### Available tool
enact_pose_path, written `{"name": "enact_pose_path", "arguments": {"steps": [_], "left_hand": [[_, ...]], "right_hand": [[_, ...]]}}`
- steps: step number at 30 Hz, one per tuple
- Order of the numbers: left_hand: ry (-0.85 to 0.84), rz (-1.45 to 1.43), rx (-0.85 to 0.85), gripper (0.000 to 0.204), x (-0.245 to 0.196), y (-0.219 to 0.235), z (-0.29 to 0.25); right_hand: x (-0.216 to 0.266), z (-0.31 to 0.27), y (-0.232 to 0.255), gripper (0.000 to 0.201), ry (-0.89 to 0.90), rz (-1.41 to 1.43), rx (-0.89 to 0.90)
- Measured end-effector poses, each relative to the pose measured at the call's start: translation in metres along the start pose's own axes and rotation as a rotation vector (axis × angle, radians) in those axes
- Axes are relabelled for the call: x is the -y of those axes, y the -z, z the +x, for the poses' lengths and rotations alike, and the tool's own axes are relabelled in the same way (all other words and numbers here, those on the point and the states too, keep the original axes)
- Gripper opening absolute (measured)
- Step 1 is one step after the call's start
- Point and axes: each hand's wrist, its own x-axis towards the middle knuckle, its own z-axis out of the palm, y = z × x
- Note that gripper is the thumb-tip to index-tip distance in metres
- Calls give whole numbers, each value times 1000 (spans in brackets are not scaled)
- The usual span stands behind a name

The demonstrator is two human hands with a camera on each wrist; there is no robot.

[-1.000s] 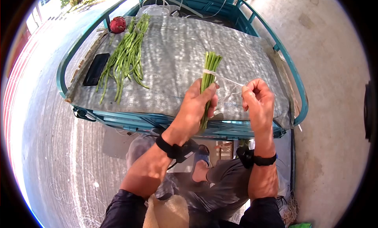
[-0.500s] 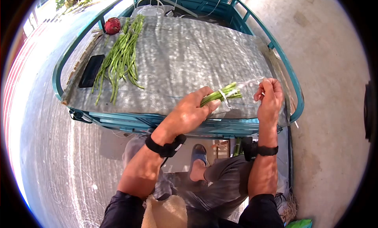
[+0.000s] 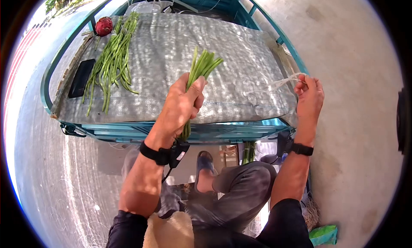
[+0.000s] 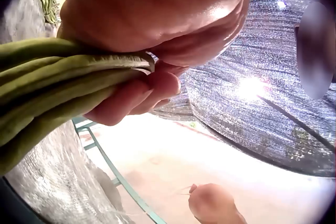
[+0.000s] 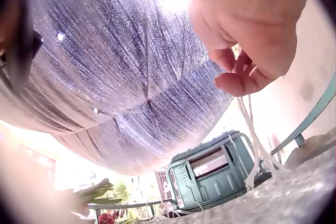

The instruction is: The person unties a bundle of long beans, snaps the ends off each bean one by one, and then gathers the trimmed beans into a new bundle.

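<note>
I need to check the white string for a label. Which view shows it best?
The right wrist view: the white string hangs from the right hand in pale strands, close up. The head view shows the string whole but thin, over the grey sacking. The left wrist view shows only a faint wisp.

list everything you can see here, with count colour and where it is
bean bundle: one, green, upright in the left hand, over the sacking
loose long beans: a pile, green, far left of the sacking
white string: a few strands, pinched in the right hand, trailing to the sacking
dragon fruit: one, red, far left corner by the beans
phone: one, black, left edge of the cart
sacking: one sheet, grey, spread over the cart
cart frame: one, teal, around the sacking
green packet: one, on the ground lower right
sandal: one, blue-grey, under the cart
left hand: grips the bundle
right hand: pinches the string
</note>
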Motion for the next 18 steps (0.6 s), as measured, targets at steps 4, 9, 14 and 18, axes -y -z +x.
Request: {"name": "enact_pose_path", "arguments": {"steps": [4,9,14,18], "left_hand": [[-5,-7,20,43,-4,-2,-1],[-21,0,-12,43,-2,2,-1],[-25,-49,-38,38,-3,3,0],[-30,-133,-36,36,-4,2,1]], "right_hand": [[21,40,24,11,10,-162,70],[33,98,53,10,200,-245,-66],[26,116,78,11,292,-148,-103],[-32,87,121,11,54,-366,66]]}}
